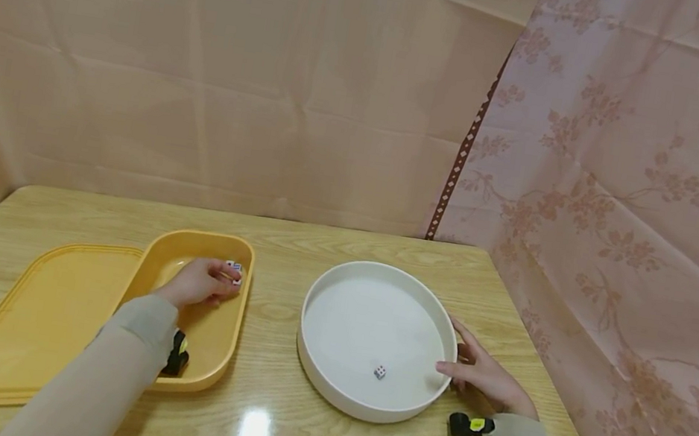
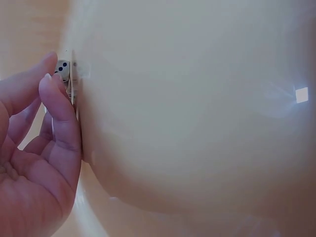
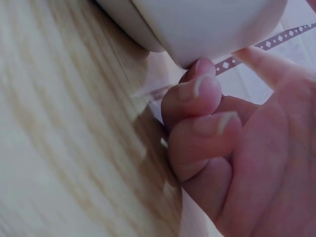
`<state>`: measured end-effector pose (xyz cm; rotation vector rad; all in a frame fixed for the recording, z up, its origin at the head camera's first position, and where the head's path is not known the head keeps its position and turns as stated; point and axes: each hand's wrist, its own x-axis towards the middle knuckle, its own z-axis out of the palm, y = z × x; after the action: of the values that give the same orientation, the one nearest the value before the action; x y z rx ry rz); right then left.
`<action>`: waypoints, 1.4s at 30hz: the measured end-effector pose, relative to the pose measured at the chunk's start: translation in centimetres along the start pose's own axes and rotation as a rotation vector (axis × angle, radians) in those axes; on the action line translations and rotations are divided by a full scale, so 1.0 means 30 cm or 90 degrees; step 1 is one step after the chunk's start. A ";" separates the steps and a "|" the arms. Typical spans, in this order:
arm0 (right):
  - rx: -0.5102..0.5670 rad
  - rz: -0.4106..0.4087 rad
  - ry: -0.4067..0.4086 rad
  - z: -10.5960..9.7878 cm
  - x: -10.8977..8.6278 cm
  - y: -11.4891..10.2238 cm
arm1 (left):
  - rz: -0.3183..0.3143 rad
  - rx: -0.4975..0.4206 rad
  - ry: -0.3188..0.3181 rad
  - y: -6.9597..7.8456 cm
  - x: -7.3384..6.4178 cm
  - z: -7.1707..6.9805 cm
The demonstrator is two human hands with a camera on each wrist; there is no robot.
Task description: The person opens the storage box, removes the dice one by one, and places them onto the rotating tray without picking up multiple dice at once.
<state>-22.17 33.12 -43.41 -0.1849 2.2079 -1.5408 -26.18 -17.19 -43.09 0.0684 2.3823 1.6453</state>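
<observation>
In the head view my left hand reaches into a yellow rectangular container, at its far right corner. Its thumb and forefinger pinch a white die with black pips, close against the wall in the left wrist view. White dice show beside those fingertips, partly covered by them. My right hand holds the right rim of a round white tray, thumb over the edge and other fingers outside. Curled fingertips meet the tray's outer wall in the right wrist view. One die lies inside the tray.
A yellow lid lies flat on the wooden table, left of the container and partly under it. Black wrist cameras sit at both cuffs. Cloth curtains hang behind the table and along its right side.
</observation>
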 end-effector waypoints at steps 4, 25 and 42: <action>0.003 0.014 0.007 0.001 -0.005 -0.003 | 0.000 -0.002 0.002 -0.001 0.000 0.001; 0.026 0.003 -0.003 0.001 -0.001 0.003 | -0.014 0.011 0.019 0.005 0.001 0.007; 0.025 -0.006 -0.006 0.003 0.001 0.002 | -0.011 0.074 0.015 0.000 0.001 0.008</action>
<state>-22.14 33.05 -43.49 -0.1902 2.1704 -1.5837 -26.15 -16.96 -43.17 0.0497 2.4880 1.5068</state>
